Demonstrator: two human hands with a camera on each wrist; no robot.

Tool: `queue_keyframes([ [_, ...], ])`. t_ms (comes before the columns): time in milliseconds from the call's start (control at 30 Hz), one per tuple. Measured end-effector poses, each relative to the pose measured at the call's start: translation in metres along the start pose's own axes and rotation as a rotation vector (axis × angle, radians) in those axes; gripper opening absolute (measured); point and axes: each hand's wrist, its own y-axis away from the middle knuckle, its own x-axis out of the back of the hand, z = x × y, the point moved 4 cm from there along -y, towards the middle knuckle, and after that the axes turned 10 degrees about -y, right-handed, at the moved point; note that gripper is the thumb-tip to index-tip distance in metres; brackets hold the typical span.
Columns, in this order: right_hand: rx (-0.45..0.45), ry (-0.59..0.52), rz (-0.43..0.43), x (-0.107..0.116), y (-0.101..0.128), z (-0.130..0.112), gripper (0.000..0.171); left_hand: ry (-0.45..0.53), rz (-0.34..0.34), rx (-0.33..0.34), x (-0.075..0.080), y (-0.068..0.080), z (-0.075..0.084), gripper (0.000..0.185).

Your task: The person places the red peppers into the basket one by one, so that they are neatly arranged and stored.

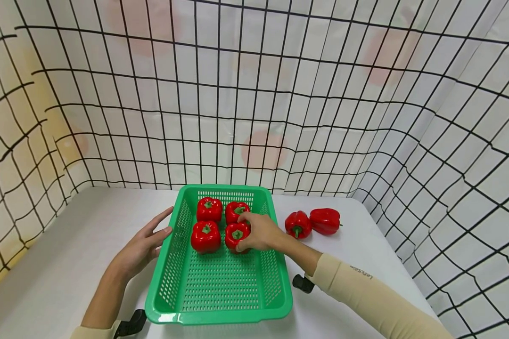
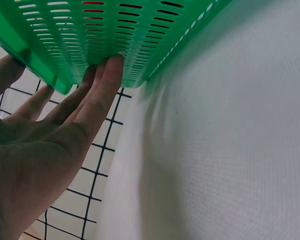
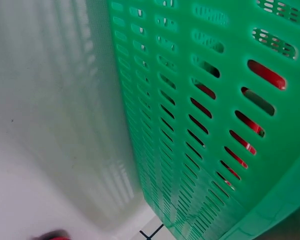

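A green slotted plastic basket [image 1: 220, 285] holds several red bell peppers in two rows. My right hand [image 1: 260, 232] reaches over its right wall and grips the near right bell pepper [image 1: 232, 241], thumb on the near side and fingers at the far side. Beyond it sits the far right pepper [image 1: 235, 209], partly covered by the fingers. To the left stand the near left pepper [image 1: 205, 237] and the far left pepper [image 1: 209, 209], stems up. Outside the left wall, my left hand [image 1: 139, 249] touches the basket with extended fingers [image 2: 92, 107]. From the right wrist, the basket wall [image 3: 190, 150] hides the right hand.
Two more red peppers lie on the white table to the right of the basket, one upright-looking pepper [image 1: 298, 224] and one on its side [image 1: 324, 221]. A black wire grid [image 1: 260, 89] stands around the back and both sides. Dark wrist straps [image 1: 303, 284] show at the sleeves.
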Motion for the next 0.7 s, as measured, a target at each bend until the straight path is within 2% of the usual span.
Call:
queue_keyframes([
  [700, -0.038, 0.009, -0.052, 0.0017, 0.0015, -0.0037, 0.065, -0.001, 0.007, 0.017, -0.0008, 0.0000, -0.0004, 0.069],
])
